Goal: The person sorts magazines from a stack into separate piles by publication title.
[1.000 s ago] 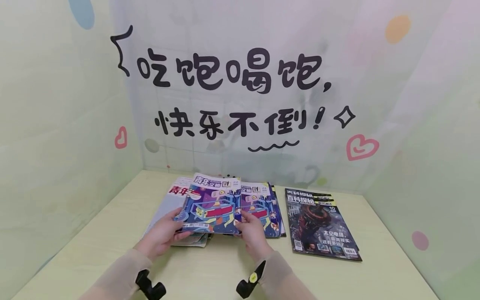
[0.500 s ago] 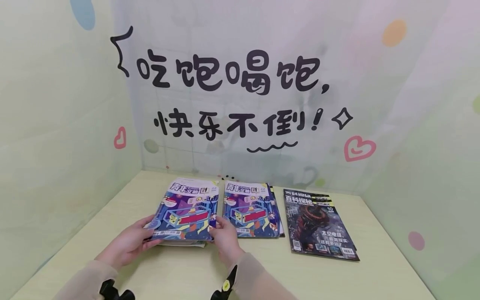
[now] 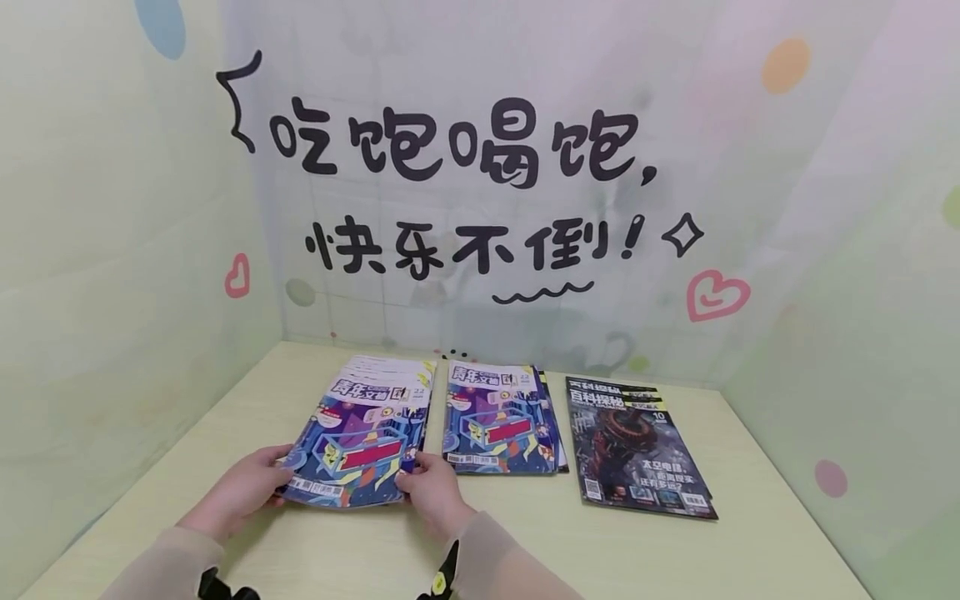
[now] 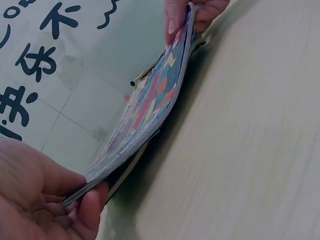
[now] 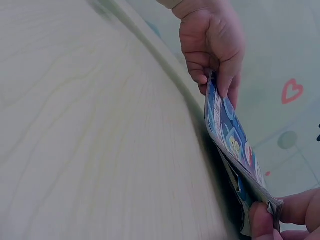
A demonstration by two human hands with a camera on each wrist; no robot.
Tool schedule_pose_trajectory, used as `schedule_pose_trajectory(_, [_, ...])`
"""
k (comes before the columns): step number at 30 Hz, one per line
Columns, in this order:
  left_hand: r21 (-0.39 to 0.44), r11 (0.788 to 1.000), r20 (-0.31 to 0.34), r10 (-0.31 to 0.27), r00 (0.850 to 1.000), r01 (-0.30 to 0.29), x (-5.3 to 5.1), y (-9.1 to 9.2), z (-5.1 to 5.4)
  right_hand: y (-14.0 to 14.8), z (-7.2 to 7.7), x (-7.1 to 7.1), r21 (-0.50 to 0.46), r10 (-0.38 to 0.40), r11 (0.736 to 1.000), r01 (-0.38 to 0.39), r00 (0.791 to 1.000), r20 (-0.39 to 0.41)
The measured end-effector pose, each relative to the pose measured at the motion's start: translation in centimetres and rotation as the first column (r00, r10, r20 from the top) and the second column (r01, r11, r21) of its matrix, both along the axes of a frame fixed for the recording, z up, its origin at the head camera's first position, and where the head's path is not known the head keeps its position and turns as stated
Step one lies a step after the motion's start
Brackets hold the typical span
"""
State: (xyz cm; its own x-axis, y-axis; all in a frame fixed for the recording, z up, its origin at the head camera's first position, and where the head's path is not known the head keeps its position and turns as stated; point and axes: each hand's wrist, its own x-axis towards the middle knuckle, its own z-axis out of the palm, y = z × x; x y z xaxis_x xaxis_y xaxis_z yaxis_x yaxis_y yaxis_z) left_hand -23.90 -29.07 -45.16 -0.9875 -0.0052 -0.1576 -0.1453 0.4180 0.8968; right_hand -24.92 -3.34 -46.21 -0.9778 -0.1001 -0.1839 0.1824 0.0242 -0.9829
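A magazine [image 3: 360, 437] with a purple and blue cover lies over the left stack of magazines [image 3: 390, 365], whose white top edges show behind it. My left hand [image 3: 251, 487] pinches its near left corner, thumb on the cover and fingers underneath. At the near right corner my right hand [image 3: 437, 492] pinches it the same way. In the left wrist view the held magazine [image 4: 155, 100] bows a little, its near edge raised off the table. The right wrist view shows other magazines [image 5: 237, 182] just under it.
Right of the held magazine is a second pile topped by a magazine with the same cover [image 3: 495, 421]. Farther right, dark-covered magazines [image 3: 637, 450] overlap on the pale wooden table [image 3: 570, 550]. A printed fabric wall [image 3: 480, 325] closes off the back.
Both hands have carried the magazine left from beside the middle pile onto the left stack, then drawn it slightly nearer. The middle and right piles have stayed put.
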Motion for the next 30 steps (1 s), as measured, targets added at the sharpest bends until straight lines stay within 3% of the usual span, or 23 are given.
schedule_pose_trajectory(2, [-0.118,0.993,-0.018,0.012,1.000,-0.014,-0.1,-0.1,0.1,-0.1,0.0,0.0,0.004,0.005,1.000,-0.005,1.000,-0.003])
schedule_pose_trajectory(4, [-0.187,0.982,-0.023,0.023,0.999,-0.026,-0.2,-0.1,0.1,-0.3,0.0,-0.1,0.013,0.013,1.000,-0.013,1.000,-0.007])
schedule_pose_trajectory(8, [-0.223,0.975,-0.017,0.018,1.000,-0.022,-0.4,0.0,0.3,-0.1,0.3,-0.2,0.065,0.060,0.996,-0.060,0.998,-0.003])
schedule_pose_trajectory(12, [-0.260,0.965,-0.018,0.004,1.000,-0.009,-0.6,0.2,0.6,0.7,0.7,-0.3,0.169,0.137,0.976,-0.135,0.991,-0.001])
schedule_pose_trajectory(17, [-0.279,0.960,-0.053,0.013,0.999,-0.027,-1.0,1.1,1.4,2.5,1.4,-0.4,0.228,0.187,0.957,-0.181,0.982,-0.004])
schedule_pose_trajectory(23, [-0.229,0.973,-0.043,0.008,0.999,-0.018,-1.3,4.2,2.4,5.3,2.1,-1.0,0.262,0.186,0.950,-0.171,0.982,-0.034])
schedule_pose_trajectory(30, [-0.194,0.981,-0.017,-0.001,1.000,-0.002,-2.2,9.3,3.0,8.8,1.9,-2.3,0.250,0.127,0.963,-0.104,0.989,-0.079])
